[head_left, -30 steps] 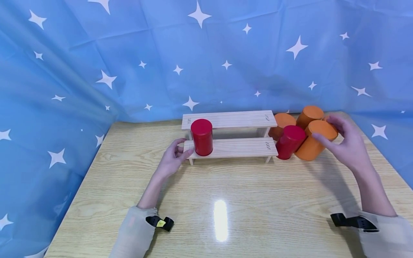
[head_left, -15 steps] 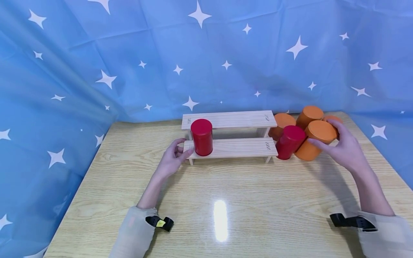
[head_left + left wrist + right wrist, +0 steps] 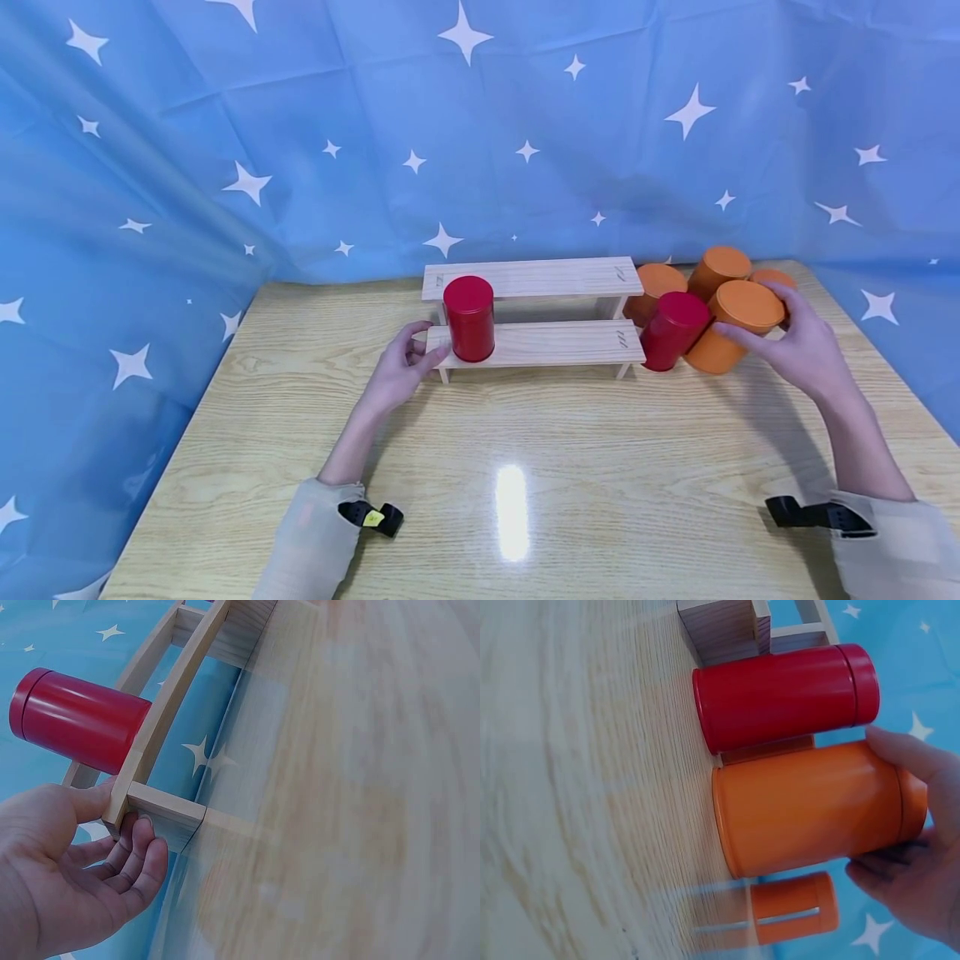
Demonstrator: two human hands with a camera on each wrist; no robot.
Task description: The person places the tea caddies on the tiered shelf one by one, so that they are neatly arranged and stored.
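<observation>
Orange can [image 3: 802,810] upright within my right fingers [image 3: 870,883], wide-spread, gripping its top; my left fingers [image 3: 154,862] pinch the shelf [image 3: 555,343]

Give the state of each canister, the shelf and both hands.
Shelved red canister: upright, lid on
Table red canister: upright, lid on
Large orange canister: upright, lid on
Rear orange canisters: standing, partly hidden
Wooden shelf: standing
Left hand: gripping shelf end
Right hand: gripping large orange canister

Head view downward, wrist views close, shelf [image 3: 558,342] shared
</observation>
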